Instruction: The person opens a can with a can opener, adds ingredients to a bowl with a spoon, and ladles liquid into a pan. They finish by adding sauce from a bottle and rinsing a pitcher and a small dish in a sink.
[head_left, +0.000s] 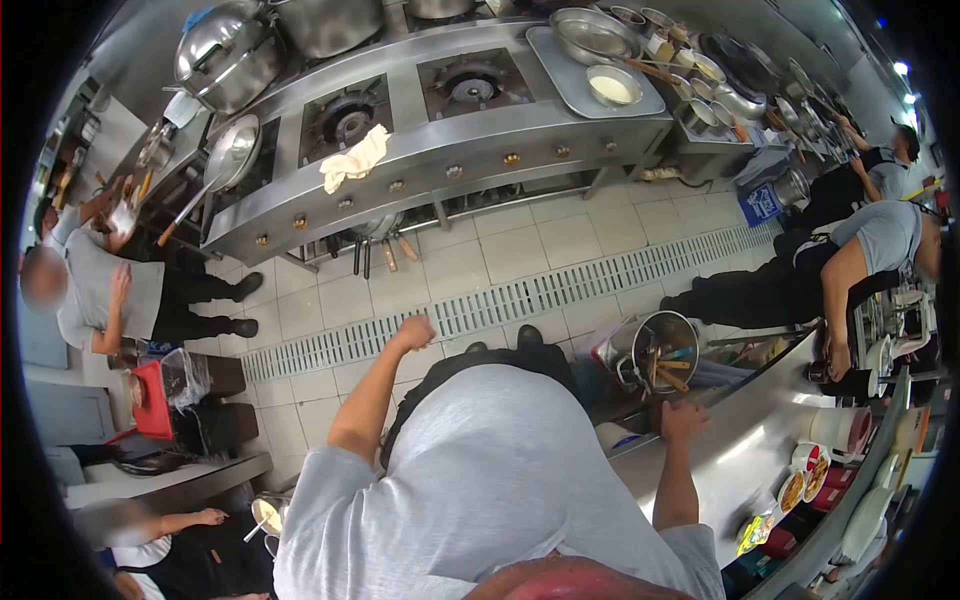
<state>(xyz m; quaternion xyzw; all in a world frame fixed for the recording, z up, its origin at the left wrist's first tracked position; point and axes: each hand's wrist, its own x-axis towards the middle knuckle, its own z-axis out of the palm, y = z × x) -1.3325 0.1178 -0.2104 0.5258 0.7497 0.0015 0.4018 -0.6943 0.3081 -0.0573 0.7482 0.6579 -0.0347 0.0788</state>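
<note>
My left hand (415, 332) hangs in the air over the tiled floor and drain grating, its fingers curled in. Nothing shows in it. My right hand (684, 420) is by the edge of the steel counter (735, 425) on the right, fingers also curled, with no object visible in them. Just beyond it stands a metal pot (668, 345) with several wooden-handled utensils in it. A cream cloth (356, 160) drapes over the front of the steel stove (455, 172) ahead of me, well away from both hands.
A wok (234, 150) and a lidded steamer pot (225, 60) sit at the stove's left. On its right is a tray (570, 85) with bowls. Co-workers stand at left (120, 270), lower left (180, 560) and right (850, 250). A floor drain grating (500, 302) crosses ahead.
</note>
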